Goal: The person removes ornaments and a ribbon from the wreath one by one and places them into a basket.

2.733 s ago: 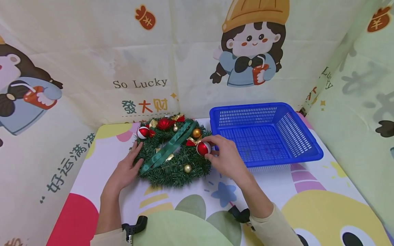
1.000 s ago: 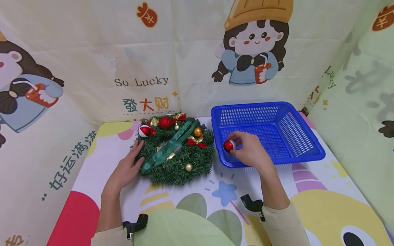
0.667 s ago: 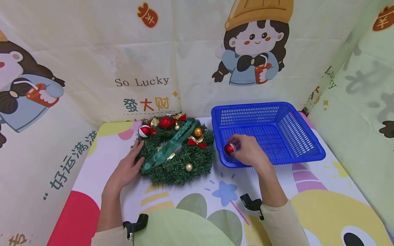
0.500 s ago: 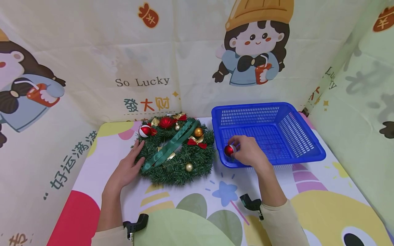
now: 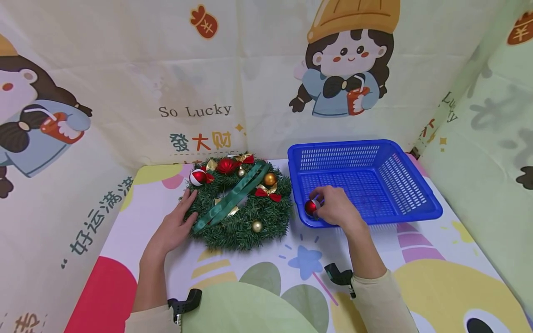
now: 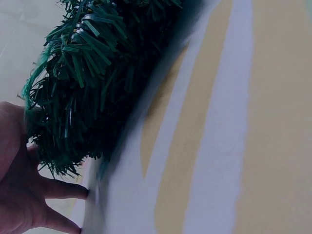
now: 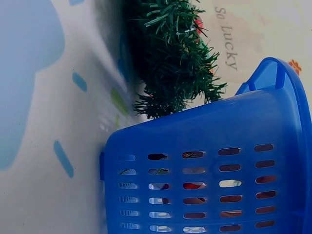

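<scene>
A green Christmas wreath [image 5: 233,231] lies flat on the table, a green satin ribbon [image 5: 233,196] running diagonally across it. Against its left edge rests my left hand [image 5: 170,230], fingers extended; the left wrist view shows them spread beside the wreath's needles [image 6: 92,97]. My right hand [image 5: 337,206] reaches into the blue plastic basket [image 5: 416,189] and pinches a red and white Christmas ball [image 5: 311,207] low in its front left corner. In the right wrist view the basket's side wall [image 7: 204,131] hides most of that hand; a bit of red shows through the slots.
Still on the wreath are another red and white ball [image 5: 197,177], a red ornament [image 5: 227,166], a gold ball [image 5: 269,179], a small gold ball [image 5: 257,226] and a red-gold bow [image 5: 268,192]. A printed cloth wall [image 5: 258,92] stands close behind.
My right hand has taken the red and white ball from the wreath's right side, carried it right into the basket and lowered it there. My left hand stays at the wreath's edge.
</scene>
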### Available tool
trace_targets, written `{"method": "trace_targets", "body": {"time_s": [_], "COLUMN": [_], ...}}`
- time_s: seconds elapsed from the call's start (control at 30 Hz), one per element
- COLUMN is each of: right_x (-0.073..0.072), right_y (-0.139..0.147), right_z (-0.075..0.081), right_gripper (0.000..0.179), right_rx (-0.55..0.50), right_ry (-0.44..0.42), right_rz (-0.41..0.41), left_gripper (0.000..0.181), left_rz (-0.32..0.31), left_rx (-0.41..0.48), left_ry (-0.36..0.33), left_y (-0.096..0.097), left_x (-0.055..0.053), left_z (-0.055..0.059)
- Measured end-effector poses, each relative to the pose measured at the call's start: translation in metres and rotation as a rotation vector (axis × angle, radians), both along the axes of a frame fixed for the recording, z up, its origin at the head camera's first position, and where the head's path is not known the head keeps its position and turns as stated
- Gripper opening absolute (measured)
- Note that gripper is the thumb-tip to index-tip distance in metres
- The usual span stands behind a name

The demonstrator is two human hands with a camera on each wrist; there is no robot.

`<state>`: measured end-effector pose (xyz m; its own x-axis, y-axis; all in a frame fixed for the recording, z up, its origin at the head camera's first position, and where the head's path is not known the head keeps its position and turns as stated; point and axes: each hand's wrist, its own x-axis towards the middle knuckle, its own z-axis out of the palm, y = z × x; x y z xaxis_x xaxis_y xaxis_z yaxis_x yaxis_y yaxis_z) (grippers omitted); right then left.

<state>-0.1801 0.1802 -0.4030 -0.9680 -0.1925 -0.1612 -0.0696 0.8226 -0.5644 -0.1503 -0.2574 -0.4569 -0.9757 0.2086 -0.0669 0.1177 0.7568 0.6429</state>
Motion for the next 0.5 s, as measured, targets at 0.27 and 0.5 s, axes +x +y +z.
{"method": "trace_targets", "body": {"time_s": [0.27, 0.5], "right_x": [-0.0001, 0.0003], "right_y": [-0.0001, -0.0005], "right_z": [-0.0009, -0.0006], "right_gripper": [0.041, 0.038], "right_rx": [0.011, 0.024], "right_ry": [-0.025, -0.028], "right_rz": [-0.003, 0.001], "left_gripper": [0.067, 0.067], "left_rz": [0.000, 0.001], "left_rx": [0.001, 0.001], "left_ry": [-0.003, -0.006], "left_y": [0.0000, 0.0002], "left_x": [0.0000, -0.0004], "left_z": [0.0002, 0.0002]}}
